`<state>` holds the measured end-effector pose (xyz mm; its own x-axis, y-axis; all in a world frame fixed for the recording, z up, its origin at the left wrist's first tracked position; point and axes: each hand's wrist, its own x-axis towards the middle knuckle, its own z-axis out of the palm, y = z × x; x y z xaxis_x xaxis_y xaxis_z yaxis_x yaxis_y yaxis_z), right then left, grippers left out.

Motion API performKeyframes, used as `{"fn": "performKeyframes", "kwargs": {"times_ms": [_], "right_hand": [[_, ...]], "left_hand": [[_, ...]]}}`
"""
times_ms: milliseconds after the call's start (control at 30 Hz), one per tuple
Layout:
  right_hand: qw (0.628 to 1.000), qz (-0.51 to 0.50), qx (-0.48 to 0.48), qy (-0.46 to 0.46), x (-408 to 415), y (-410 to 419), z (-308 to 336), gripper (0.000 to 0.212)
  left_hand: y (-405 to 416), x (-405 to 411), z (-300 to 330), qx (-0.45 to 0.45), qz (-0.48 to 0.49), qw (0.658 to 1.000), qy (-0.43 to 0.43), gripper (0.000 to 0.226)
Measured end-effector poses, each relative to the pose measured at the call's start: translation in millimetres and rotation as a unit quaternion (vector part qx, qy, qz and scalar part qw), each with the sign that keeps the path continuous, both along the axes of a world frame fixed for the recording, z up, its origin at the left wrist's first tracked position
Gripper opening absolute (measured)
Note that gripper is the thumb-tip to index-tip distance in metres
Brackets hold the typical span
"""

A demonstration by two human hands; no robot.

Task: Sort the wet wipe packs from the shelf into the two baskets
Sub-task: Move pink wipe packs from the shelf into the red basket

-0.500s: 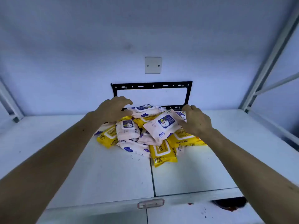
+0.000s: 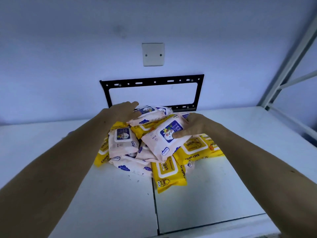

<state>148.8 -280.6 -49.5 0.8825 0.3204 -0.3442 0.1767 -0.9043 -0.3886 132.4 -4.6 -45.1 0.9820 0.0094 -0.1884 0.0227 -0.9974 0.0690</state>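
Observation:
A heap of wet wipe packs lies at the back middle of the white shelf (image 2: 214, 189). Pink packs with blue labels mix with yellow packs, such as one yellow pack (image 2: 169, 174) at the front. My right hand (image 2: 197, 125) grips the far edge of a tilted pink pack (image 2: 163, 140), thumb pressed on its blue label. My left hand (image 2: 126, 111) rests on the left end of the topmost pink pack (image 2: 149, 114), fingers curled over it. No basket is in view.
A black metal bracket (image 2: 152, 83) is fixed to the wall right behind the heap, with a white blanking plate (image 2: 153, 54) above it. Grey shelf uprights (image 2: 288, 62) rise at the right. A seam splits the shelf board down the middle.
The view has come closer to the heap. My right hand has closed further onto the tilted pink pack, and my left hand has settled on the top pink pack.

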Motion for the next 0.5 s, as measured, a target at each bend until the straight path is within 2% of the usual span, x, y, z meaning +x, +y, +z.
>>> {"fn": "performKeyframes", "kwargs": {"times_ms": [133, 300, 400, 500], "right_hand": [[0.997, -0.029, 0.056, 0.051, 13, 5, -3, 0.073], [0.987, -0.056, 0.111, 0.098, 18, 10, -1, 0.057], [0.982, -0.052, 0.142, 0.115, 18, 17, 4, 0.059], [0.972, -0.060, 0.182, 0.134, 15, 20, 8, 0.053]], "left_hand": [[3, 12, -7, -0.047, 0.026, 0.998, 0.044, 0.065], [7, 21, -9, -0.084, 0.063, 0.993, 0.056, 0.081], [6, 27, -15, -0.124, 0.095, 0.987, 0.042, 0.071], [4, 30, -20, -0.216, 0.135, 0.967, 0.021, 0.050]]}}
